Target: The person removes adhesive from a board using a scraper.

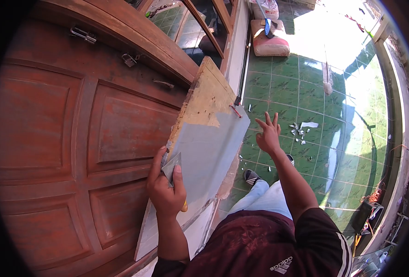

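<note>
"Head camera: what did the left hand (165, 190) have?"

"A scraper (170, 167). The fingers were closed around it, with the metal blade showing by the thumb and a bit of yellow handle poking out below the palm. The hand was at the long edge of the board (204, 147), on the door side. Whether it gripped that edge as well, I couldn't tell."

"And the right hand (269, 135)?"

"Nothing in it — the fingers were spread, out over the green tiled floor (283, 78), beyond the board's other long edge and apart from it."

"Where was the board itself?"

"In front of the person, slanting beside the brown door (43, 124). Most of its face was grey, but the far end was yellowish, with an uneven line between the two. A small red thing (236, 111) was at the far right corner."

"And on the floor?"

"White scraps (309, 124) to the right of the right hand — and a sack (271, 44) farther off. The person's feet, in striped sandals (251, 177), were nearer."
</note>
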The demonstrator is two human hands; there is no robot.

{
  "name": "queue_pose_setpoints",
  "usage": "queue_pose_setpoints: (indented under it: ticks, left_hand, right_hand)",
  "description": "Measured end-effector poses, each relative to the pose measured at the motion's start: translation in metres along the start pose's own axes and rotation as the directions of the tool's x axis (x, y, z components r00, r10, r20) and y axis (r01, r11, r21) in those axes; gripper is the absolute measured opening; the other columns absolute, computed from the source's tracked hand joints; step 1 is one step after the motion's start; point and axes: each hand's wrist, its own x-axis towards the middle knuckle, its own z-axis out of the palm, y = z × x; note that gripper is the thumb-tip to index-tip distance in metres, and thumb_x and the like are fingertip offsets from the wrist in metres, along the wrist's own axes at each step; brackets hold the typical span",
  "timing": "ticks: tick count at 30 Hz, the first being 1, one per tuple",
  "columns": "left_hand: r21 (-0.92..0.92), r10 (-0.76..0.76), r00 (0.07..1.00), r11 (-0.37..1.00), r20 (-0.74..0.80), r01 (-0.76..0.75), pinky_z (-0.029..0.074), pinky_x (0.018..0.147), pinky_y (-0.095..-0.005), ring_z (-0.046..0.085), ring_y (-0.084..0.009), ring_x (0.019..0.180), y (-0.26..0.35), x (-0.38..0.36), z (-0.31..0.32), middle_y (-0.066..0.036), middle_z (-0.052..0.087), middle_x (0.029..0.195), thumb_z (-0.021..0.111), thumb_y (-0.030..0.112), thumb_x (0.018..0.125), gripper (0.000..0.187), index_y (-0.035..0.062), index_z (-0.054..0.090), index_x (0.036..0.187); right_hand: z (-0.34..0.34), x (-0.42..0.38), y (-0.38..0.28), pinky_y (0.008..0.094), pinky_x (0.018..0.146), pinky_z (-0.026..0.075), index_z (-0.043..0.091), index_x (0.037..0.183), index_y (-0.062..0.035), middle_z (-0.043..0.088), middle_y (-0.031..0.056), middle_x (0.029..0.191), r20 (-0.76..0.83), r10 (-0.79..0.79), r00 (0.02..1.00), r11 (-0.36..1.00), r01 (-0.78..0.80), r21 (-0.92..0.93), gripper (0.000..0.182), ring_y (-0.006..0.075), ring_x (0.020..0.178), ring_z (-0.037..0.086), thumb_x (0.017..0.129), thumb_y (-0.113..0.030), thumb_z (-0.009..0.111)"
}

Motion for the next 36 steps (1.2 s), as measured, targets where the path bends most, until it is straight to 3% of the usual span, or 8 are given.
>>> queue_pose_setpoints:
  ticks: [2,4,7,10,17,20,26,36]
  left_hand:
    - [-0.004,-0.013,1.0,1.0,0.001,0.013,0.056,0.105,-0.0439,0.071,-0.0384,0.128,0.002,0.0,0.0,-0.022,0.067,0.149,0.067,0.011,0.103,0.027,-0.0147,0.075,0.106]
    - [0.003,-0.001,1.0,1.0,0.0,0.001,0.055,0.106,-0.044,0.071,-0.0388,0.128,0.002,0.001,0.0,-0.021,0.067,0.149,0.067,0.011,0.103,0.027,-0.0148,0.075,0.106]
    - [0.001,-0.001,1.0,1.0,0.006,0.001,0.055,0.106,-0.0442,0.07,-0.0392,0.129,0.0,0.0,-0.001,-0.021,0.067,0.15,0.067,0.011,0.102,0.027,-0.0148,0.075,0.105]
    - [-0.001,-0.002,1.0,1.0,0.007,0.002,0.055,0.106,-0.0442,0.07,-0.0393,0.129,0.001,0.0,-0.001,-0.021,0.067,0.15,0.068,0.011,0.102,0.027,-0.0148,0.075,0.105]
    - [0.008,-0.004,1.0,1.0,0.008,0.004,0.056,0.104,-0.044,0.073,-0.0394,0.125,0.002,0.001,0.0,-0.022,0.067,0.149,0.067,0.009,0.1,0.026,-0.016,0.074,0.104]
    - [0.004,0.001,1.0,1.0,-0.012,-0.001,0.058,0.102,-0.0446,0.074,-0.0435,0.121,0.004,0.003,0.001,-0.026,0.067,0.147,0.07,0.007,0.097,0.025,-0.0168,0.075,0.093]
    - [0.032,0.073,0.997,0.997,-0.008,-0.073,0.059,0.095,-0.0421,0.076,-0.0396,0.116,0.0,0.004,0.001,-0.027,0.068,0.146,0.07,0.007,0.098,0.025,-0.0182,0.07,0.096]
    - [0.053,0.079,0.997,0.995,0.008,-0.079,0.059,0.096,-0.0447,0.075,-0.0438,0.116,0.0,0.005,0.002,-0.031,0.066,0.147,0.069,0.008,0.097,0.029,-0.0196,0.073,0.106]
  right_hand:
    - [-0.028,0.023,-0.065,0.0585,0.122,0.041,0.077,0.135,-0.0127,0.067,0.0199,0.148,0.11,0.087,0.99,0.969,-0.109,0.223,0.048,0.044,0.145,0.057,0.088,-0.005,0.071]
    - [-0.03,0.043,-0.1,0.0428,0.103,0.057,0.079,0.129,-0.0071,0.074,0.0195,0.136,0.201,0.053,0.978,0.782,-0.166,0.601,0.035,0.0311,0.123,0.073,0.094,-0.012,0.076]
    - [-0.011,0.045,-0.144,0.0288,0.08,0.057,0.081,0.112,0.0055,0.08,0.0062,0.092,0.301,0.172,0.938,0.387,-0.345,0.855,0.028,0.0112,0.084,0.072,0.102,-0.02,0.08]
    - [-0.005,0.047,-0.158,0.0285,0.079,0.057,0.081,0.111,0.0052,0.08,0.0052,0.094,0.349,0.157,0.924,0.302,-0.382,0.874,0.026,0.0103,0.084,0.071,0.101,-0.019,0.08]
    - [-0.006,0.054,-0.157,0.0256,0.074,0.055,0.083,0.108,0.0045,0.081,0.0051,0.091,0.298,0.131,0.946,0.38,-0.326,0.866,0.023,0.0079,0.081,0.07,0.099,-0.017,0.082]
    - [-0.014,0.057,-0.157,0.0248,0.071,0.053,0.083,0.106,0.0046,0.081,0.0046,0.09,0.335,0.116,0.935,0.374,-0.354,0.857,0.023,0.007,0.078,0.069,0.098,-0.017,0.082]
    - [-0.016,0.061,-0.157,0.0239,0.068,0.051,0.083,0.106,0.0053,0.08,0.0027,0.089,0.39,0.112,0.914,0.285,-0.406,0.868,0.023,0.0061,0.076,0.066,0.098,-0.016,0.084]
    - [-0.007,0.054,-0.158,0.0245,0.075,0.054,0.083,0.107,0.0047,0.079,0.0035,0.091,0.393,0.147,0.908,0.206,-0.416,0.886,0.022,0.0079,0.081,0.069,0.098,-0.015,0.084]
